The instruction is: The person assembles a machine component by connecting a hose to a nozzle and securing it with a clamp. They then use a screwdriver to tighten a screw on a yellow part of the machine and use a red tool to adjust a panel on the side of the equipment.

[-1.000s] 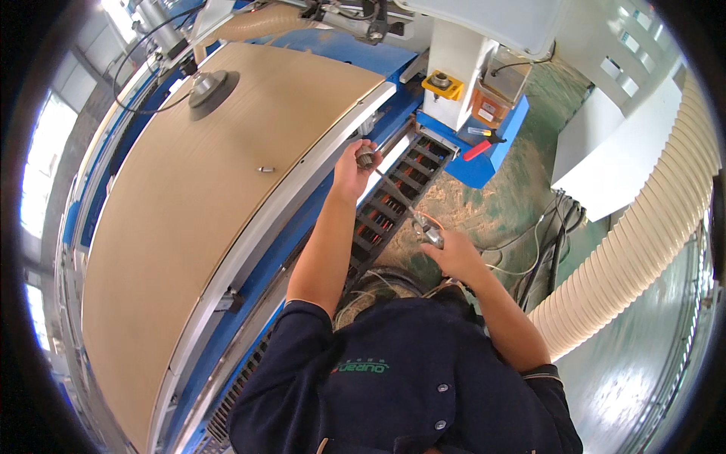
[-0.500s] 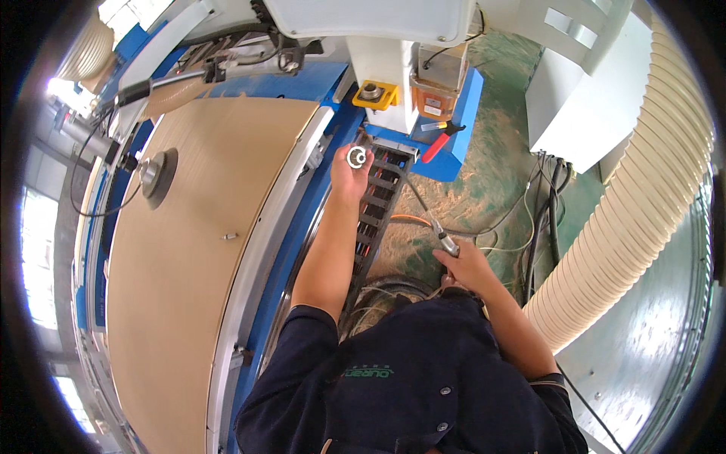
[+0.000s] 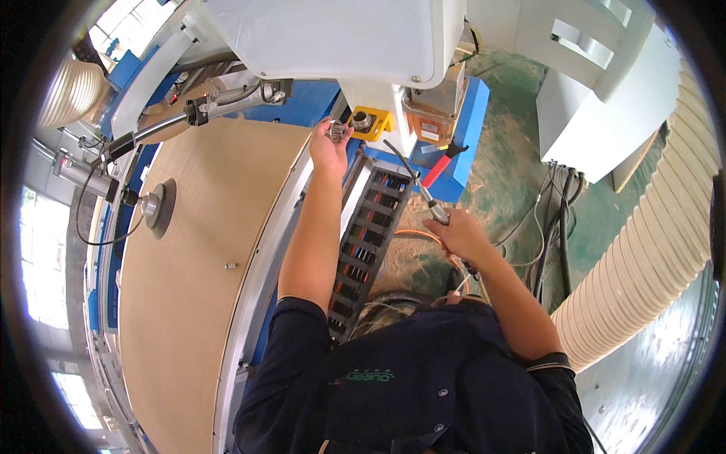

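Observation:
My left hand (image 3: pixel 328 157) is closed on a small ribbed metal collet nut (image 3: pixel 336 132), held beside the yellow bracket (image 3: pixel 384 122). A round metal tool holder (image 3: pixel 362 119) sits in that bracket. My right hand (image 3: pixel 463 237) grips an air blow gun (image 3: pixel 438 213) with a long thin nozzle. The nozzle slants up and left, its tip below the bracket and apart from the nut. A hook spanner (image 3: pixel 438 171) with a red handle and black head lies on the blue machine base, just beyond the blow gun.
A large brown board (image 3: pixel 204 227) covers the machine bed at left, with a small metal piece (image 3: pixel 231 265) on it. Between my arms runs a black cable chain (image 3: pixel 363 253). A thick ribbed hose (image 3: pixel 635 250) curves along the right; cables (image 3: pixel 560 227) trail over the dusty green floor.
My left hand has come up to the yellow bracket, and the nut has turned from face-on to side-on. The blow gun has risen slightly. The whole view has shifted a little.

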A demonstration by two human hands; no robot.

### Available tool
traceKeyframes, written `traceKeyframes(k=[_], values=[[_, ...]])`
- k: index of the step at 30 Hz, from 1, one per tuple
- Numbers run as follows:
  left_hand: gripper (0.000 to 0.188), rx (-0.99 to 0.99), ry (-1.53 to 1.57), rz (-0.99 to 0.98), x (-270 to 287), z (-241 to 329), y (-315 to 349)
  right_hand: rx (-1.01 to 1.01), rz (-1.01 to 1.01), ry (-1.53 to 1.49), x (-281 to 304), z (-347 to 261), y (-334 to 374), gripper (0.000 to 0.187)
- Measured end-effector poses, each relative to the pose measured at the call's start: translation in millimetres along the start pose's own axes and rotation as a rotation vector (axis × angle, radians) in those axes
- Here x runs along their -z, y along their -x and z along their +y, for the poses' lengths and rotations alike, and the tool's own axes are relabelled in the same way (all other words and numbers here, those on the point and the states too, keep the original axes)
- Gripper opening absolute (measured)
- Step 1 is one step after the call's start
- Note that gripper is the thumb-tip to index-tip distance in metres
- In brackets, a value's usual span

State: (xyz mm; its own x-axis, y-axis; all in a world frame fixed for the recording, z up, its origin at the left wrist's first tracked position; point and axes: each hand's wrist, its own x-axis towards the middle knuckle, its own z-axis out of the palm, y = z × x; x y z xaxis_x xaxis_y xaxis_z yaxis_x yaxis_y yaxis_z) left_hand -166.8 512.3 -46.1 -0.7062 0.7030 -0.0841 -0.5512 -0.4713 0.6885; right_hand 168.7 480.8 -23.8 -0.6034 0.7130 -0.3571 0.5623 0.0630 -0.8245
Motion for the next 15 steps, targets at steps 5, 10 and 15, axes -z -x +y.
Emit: traceKeyframes(k=[5,10,15], values=[[0.026,-0.257,-0.331,-0.017,-13.9,-10.9,-15.5,0.063,0.023,-0.069,7.9,8.6,-12.4,0.036],[0.038,-0.515,-0.668,-0.167,-32.4,-19.5,-25.5,0.022,-0.039,-0.171,1.5,49.7,-26.1,0.035],[0.043,-0.696,-1.098,-0.221,-26.5,-33.2,-37.3,-0.012,-0.126,-0.204,3.4,70.8,-22.3,0.034]])
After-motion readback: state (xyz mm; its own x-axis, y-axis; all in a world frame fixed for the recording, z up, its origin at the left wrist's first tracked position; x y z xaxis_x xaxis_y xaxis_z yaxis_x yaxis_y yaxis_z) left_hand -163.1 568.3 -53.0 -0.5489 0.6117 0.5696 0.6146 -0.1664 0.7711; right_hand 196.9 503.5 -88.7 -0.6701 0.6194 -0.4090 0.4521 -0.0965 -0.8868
